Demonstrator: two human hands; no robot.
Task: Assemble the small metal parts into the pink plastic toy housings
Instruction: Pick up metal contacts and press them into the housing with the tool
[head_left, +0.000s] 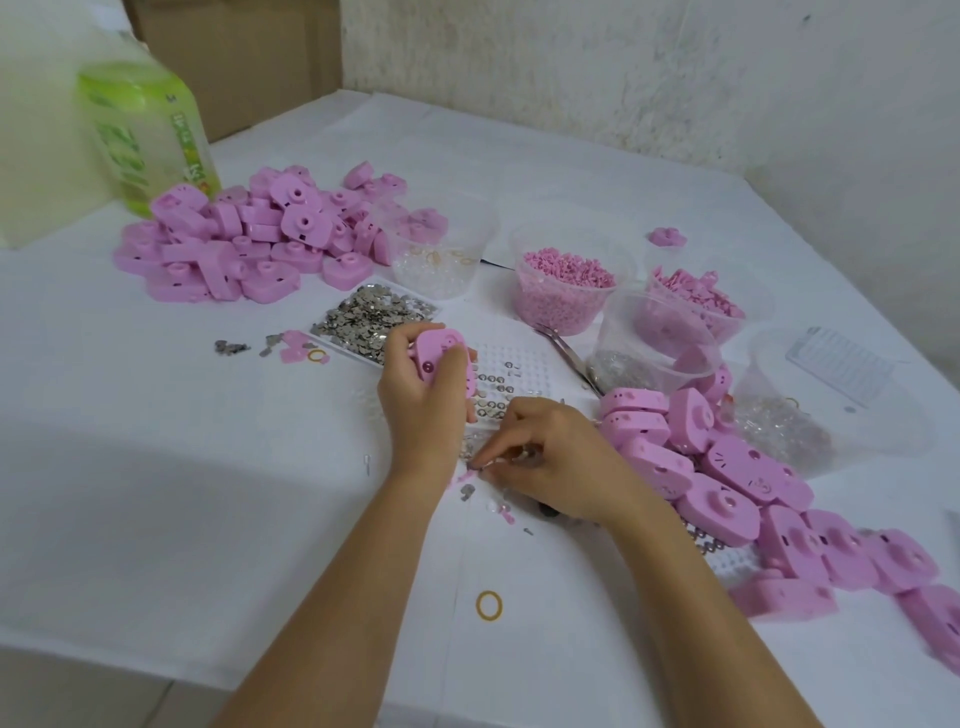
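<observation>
My left hand (423, 400) grips a pink plastic housing (441, 358) and holds it up above the middle of the table. Just to its right and lower, my right hand (550, 457) pinches at small metal parts (470, 460) lying on the white cloth; the fingertips hide what they hold. A shallow tray of loose metal pieces (369, 322) sits behind the left hand. One pile of pink housings (249, 244) lies at the back left. Another pile of housings (743, 483) runs along the right side.
Clear cups hold pink pellets (566, 291), pink bits (696, 306) and rings (436, 260). Tweezers (563, 353) lie beside a tipped cup (654, 343). A white peg board with metal rings (498, 379) sits under the hands. A green bottle (145, 135) stands back left. A rubber band (489, 605) lies near the front.
</observation>
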